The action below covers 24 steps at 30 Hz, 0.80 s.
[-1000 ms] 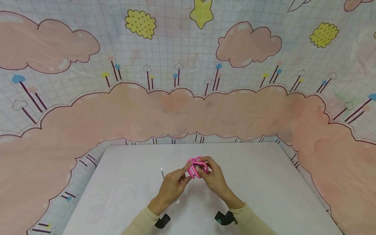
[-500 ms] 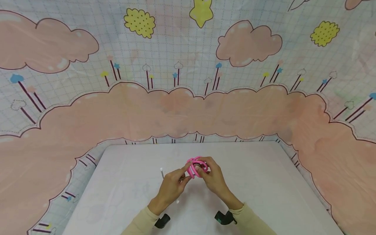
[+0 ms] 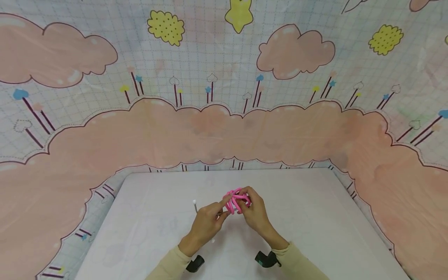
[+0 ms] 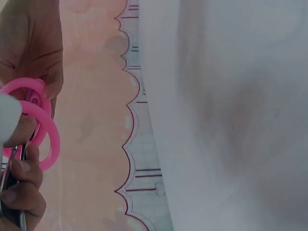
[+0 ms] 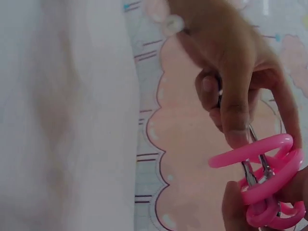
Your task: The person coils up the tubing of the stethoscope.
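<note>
A pink openwork ball (image 3: 240, 196) (image 5: 274, 185) of rounded loops is held above the white table, between both hands. My right hand (image 3: 257, 212) pinches its loops with thumb and fingers. My left hand (image 3: 206, 221) grips a slim, plier-like metal tool (image 5: 250, 175), whose shiny ends reach in among the pink loops. A white tip (image 3: 194, 202) on a thin metal arm sticks out past the left hand's far side. The left index finger lies along the ball's near strands. Fingers partly hide the tool and the ball's inside.
The white tabletop (image 3: 147, 225) lies under both forearms. Black devices (image 3: 195, 264) (image 3: 266, 259) sit at the two wrists. Behind the table's far edge stands a printed backdrop (image 3: 224, 132) with clouds and stars.
The pink ball has turned a little and shifted slightly right and down. Shiny metal seen through its front opening a second ago now shows lower. Both hands keep their grips.
</note>
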Each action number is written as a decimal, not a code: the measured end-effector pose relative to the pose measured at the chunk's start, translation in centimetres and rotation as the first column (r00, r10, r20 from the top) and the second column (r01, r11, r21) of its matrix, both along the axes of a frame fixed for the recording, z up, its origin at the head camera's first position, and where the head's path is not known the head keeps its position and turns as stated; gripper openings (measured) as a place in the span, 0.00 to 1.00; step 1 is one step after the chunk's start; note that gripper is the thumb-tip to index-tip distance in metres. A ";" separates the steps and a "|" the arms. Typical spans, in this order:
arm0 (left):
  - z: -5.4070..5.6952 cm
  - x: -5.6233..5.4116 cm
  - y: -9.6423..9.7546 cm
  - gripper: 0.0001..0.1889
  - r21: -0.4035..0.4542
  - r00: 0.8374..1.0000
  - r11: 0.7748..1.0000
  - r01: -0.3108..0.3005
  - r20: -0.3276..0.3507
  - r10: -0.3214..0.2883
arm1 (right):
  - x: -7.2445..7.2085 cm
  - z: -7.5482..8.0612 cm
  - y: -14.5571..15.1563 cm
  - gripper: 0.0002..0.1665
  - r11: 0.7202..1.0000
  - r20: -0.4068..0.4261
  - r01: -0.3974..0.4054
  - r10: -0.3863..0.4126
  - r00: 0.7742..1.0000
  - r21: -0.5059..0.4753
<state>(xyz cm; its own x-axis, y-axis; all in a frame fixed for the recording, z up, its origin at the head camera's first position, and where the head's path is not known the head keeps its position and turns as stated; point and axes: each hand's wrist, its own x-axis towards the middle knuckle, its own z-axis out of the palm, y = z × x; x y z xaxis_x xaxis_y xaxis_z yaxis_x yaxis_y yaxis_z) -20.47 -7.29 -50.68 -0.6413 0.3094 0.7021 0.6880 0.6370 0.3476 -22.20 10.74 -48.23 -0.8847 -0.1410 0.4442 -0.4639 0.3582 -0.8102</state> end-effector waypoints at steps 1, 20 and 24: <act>0.0 0.0 0.0 0.33 -0.004 1.000 1.000 0.002 -0.004 -0.002 | 0.0 0.0 0.0 0.12 1.000 -0.001 0.004 -0.004 1.000 0.003; -0.2 0.0 -0.5 0.36 0.039 0.996 0.999 0.011 0.093 -0.014 | -0.2 -0.9 0.4 0.13 1.000 -0.100 -0.029 0.030 0.995 0.012; -0.2 0.0 -0.5 0.36 0.037 0.995 0.999 0.019 0.097 -0.022 | -0.1 -1.4 0.3 0.13 0.999 -0.171 -0.025 0.028 0.985 0.020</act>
